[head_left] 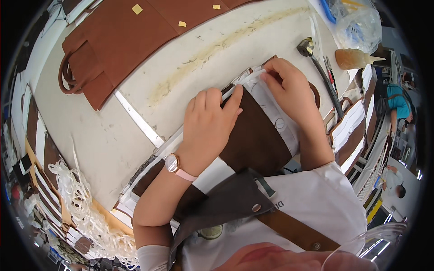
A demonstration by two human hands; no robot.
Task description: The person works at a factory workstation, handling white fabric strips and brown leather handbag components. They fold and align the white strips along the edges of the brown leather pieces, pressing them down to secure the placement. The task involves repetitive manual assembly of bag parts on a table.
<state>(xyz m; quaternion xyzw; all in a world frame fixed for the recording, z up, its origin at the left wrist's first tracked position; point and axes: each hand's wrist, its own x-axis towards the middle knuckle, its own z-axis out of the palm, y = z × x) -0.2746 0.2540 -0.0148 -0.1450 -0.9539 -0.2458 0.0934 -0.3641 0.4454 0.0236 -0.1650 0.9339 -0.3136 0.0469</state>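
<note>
A bag piece with a dark brown panel and white edging lies at the table's near side, against my body. My left hand, with a watch on its wrist, rests over its far edge, fingers curled and thumb and index finger pressed on the piece. To the right, my right hand pinches the white strip along that same edge between thumb and fingers. Below my right hand shows a pale, crinkled lining with a ring-shaped mark. Part of a brown handle sticks out behind my right wrist.
Brown leather bag panel with handles lies far left. At right are a hammer, a nozzle bottle, a clear plastic bag and stacked bag pieces. Tangled white strips hang at left. Other people are farther right.
</note>
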